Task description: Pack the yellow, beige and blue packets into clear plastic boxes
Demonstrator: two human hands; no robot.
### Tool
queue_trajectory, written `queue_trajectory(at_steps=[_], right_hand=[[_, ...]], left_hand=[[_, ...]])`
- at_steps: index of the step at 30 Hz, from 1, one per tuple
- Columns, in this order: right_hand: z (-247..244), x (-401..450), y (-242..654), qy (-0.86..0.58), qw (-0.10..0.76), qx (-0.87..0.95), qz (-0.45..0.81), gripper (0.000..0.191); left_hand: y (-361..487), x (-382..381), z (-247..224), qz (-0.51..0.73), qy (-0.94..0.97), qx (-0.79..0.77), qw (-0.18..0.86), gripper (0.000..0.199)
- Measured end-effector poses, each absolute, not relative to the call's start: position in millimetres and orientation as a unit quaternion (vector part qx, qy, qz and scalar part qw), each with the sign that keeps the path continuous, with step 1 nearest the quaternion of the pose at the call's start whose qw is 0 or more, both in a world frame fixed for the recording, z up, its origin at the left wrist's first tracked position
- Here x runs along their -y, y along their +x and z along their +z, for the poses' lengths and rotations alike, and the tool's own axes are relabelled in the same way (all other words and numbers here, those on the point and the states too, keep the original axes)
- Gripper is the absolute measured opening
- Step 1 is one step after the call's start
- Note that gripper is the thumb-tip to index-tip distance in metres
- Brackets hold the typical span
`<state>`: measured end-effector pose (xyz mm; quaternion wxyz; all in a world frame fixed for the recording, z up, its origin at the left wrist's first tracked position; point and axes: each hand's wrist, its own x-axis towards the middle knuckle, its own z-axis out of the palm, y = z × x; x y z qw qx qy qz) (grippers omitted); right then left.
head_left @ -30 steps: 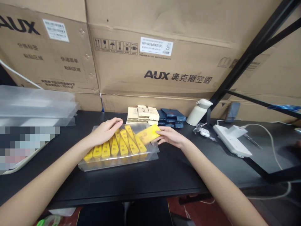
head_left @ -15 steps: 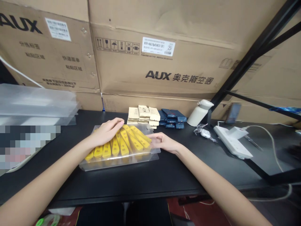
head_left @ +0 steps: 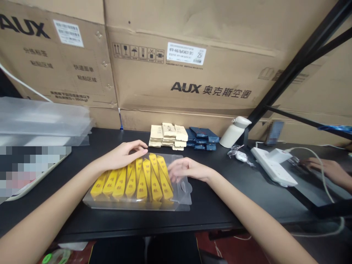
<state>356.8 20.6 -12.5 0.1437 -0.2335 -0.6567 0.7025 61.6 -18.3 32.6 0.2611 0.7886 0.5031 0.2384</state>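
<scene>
A clear plastic box (head_left: 170, 205) lies on the black table in front of me, holding a row of several upright yellow packets (head_left: 142, 187). At the box's far left part, my left hand (head_left: 125, 156) rests over its back edge with fingers stretched and slightly bent, open. My right hand (head_left: 191, 169) is at the right end by the unclosed flap (head_left: 185, 189). Its fingers are apart, a little blurred, and close to the last yellow packet, with nothing seen gripped. Whether they touch the packet I cannot tell.
Behind the box sit stacked cream packets (head_left: 168, 136) and dark blue packets (head_left: 203, 137). A white bottle (head_left: 235, 132), earphone case (head_left: 241, 156) and power strip (head_left: 273, 167) stand to the right, where another person's hand (head_left: 324, 170) shows. Clear plastic sheets (head_left: 44, 121) lie left.
The box has come nearer to me and slightly left, with its front turned straighter. My right hand has loosened its fingers. Another person's hand has appeared at the right edge.
</scene>
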Motion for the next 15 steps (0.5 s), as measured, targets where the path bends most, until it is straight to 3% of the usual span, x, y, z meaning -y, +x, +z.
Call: queue_trajectory(at_steps=[3, 15], right_hand=[[-10.4, -19.7, 355.6, -0.254, 0.175, 0.662, 0.683, 0.029], [-27.7, -2.8, 329.6, -0.281, 0.285, 0.723, 0.563, 0.066]], left_hand=[[63.1, 17.7, 29.7, 0.231, 0.793, -0.504, 0.252, 0.043], [73.2, 21.7, 28.3, 0.250, 0.791, -0.510, 0.227, 0.045]])
